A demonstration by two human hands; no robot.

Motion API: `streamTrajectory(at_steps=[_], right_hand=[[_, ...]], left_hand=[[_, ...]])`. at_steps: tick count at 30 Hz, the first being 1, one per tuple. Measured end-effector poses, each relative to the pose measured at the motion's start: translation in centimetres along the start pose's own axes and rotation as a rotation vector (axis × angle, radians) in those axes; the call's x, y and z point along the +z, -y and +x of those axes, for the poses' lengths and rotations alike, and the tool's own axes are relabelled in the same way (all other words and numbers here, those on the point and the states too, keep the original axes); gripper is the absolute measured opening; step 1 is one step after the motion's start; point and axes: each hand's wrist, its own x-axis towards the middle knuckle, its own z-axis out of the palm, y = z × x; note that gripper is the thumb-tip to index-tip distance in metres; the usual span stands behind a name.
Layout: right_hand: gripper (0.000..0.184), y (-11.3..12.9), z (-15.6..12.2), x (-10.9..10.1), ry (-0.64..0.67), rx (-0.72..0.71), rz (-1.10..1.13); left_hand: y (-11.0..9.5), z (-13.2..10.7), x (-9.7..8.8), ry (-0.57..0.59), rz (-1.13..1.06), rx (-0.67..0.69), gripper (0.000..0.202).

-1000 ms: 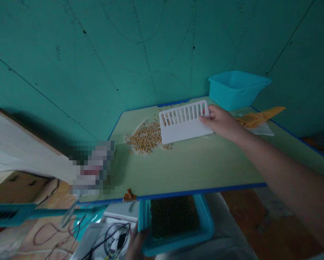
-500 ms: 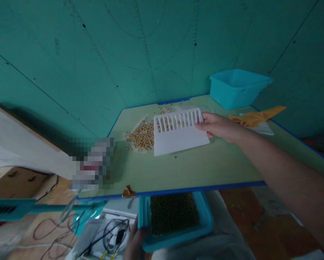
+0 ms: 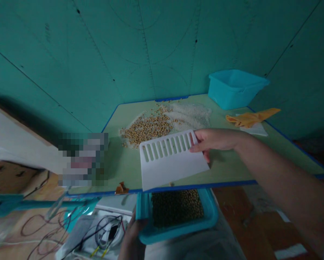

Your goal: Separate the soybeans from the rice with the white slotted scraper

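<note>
My right hand [image 3: 214,140] pinches the right end of a white slotted scraper [image 3: 171,162], whose lower edge reaches the front edge of the green table [image 3: 232,169]. Behind the scraper lies a heap of yellow beans [image 3: 148,128] beside a patch of white grains [image 3: 190,113]. Below the table edge my left hand [image 3: 130,240] grips the left side of a teal tray [image 3: 178,231] filled with dark beans.
An empty teal tub [image 3: 233,88] stands at the table's back right, with an orange cloth [image 3: 250,117] on white paper next to it. A small orange scrap [image 3: 121,188] lies at the front edge. Cables and a device [image 3: 107,234] sit lower left.
My right hand has dragged the scraper from the bean heap toward the front edge of the table, uncovering the beans and white grains. The tray stays under the edge.
</note>
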Motion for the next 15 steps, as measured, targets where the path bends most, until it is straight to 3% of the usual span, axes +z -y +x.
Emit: streamTrajectory(at_steps=[3, 6, 11, 15], right_hand=[[0.021, 0.1, -0.3, 0.5, 0.105, 0.028, 0.008], [0.025, 0.0, -0.2, 0.1, 0.039, -0.035, 0.026], [0.029, -0.3, 0.6, -1.6, -0.407, -0.259, 0.091], [0.027, -0.5, 1.4, -2.4, -0.687, -0.295, 0.083]], left_hand=[[-0.3, -0.7, 0.4, 0.022, -0.007, 0.014, 0.047], [-0.2, -0.6, 0.3, 0.007, 0.016, -0.001, 0.044], [-0.3, -0.6, 0.6, -0.025, 0.060, 0.037, 0.040], [-0.3, -0.8, 0.7, -0.038, 0.081, 0.071, 0.049]])
